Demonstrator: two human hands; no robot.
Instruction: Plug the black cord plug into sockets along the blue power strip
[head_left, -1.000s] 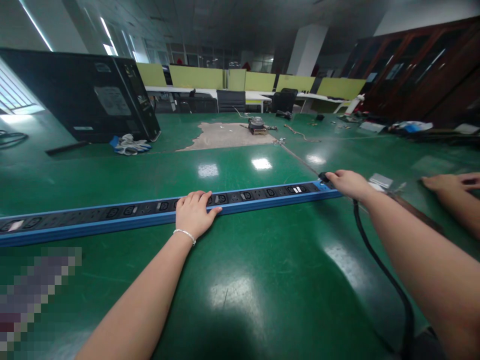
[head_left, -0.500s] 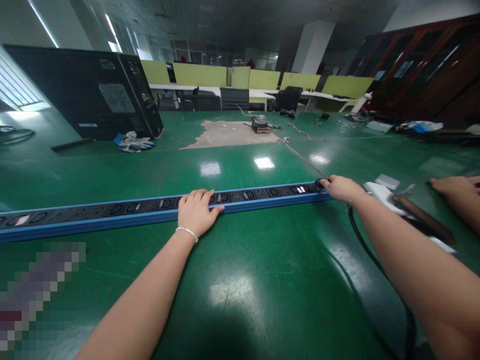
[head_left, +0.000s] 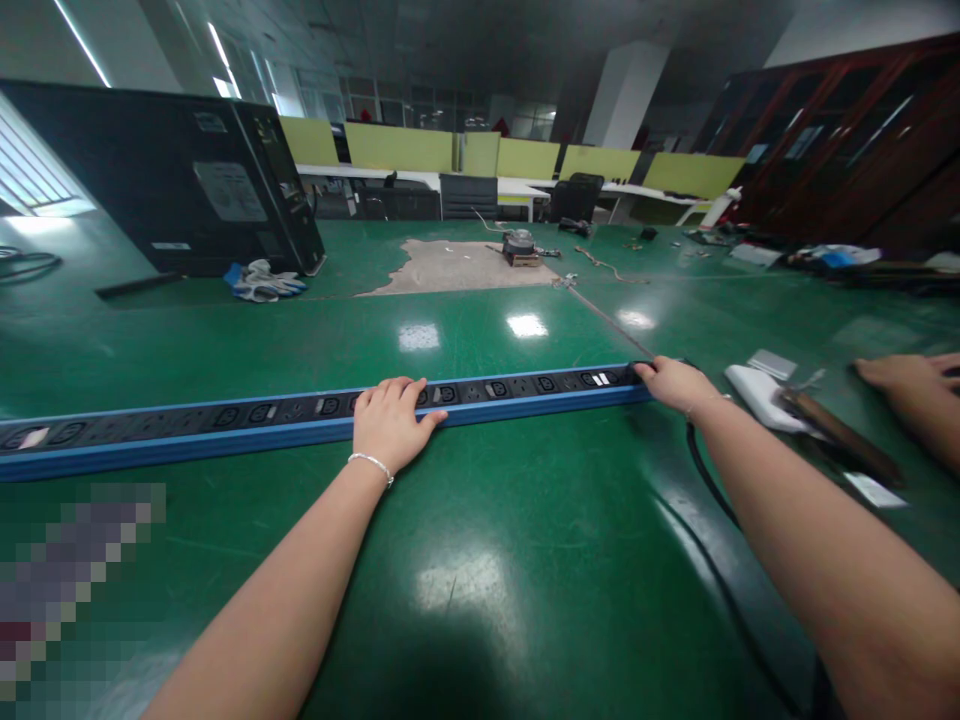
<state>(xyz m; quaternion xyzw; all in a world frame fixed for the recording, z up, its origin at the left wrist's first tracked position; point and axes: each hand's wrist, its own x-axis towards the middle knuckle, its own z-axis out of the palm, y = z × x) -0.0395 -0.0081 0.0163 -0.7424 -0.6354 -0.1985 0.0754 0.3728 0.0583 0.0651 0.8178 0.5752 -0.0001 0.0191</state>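
A long blue power strip [head_left: 510, 402] with a row of black sockets lies across the green floor. My left hand [head_left: 394, 415] grips it near the middle, fingers over its top and the thumb along the near side. At the strip's right end, my right hand [head_left: 673, 382] is closed around a black plug [head_left: 643, 371], most of which the fingers hide. Whether the plug is fully seated cannot be made out. A black cable [head_left: 709, 475] runs from behind my right hand down to the lower right.
Another person's hand [head_left: 900, 385] rests at the right, near a white object [head_left: 757, 397] and a brown-handled tool [head_left: 844, 435]. A black computer case [head_left: 165, 190] stands at the left, with gloves [head_left: 262, 281] beside it. A small device [head_left: 518, 246] sits on the bare floor patch.
My right hand has shifted slightly left at the strip's end, and the cable now curves out behind it. My left hand stays in place on the strip.
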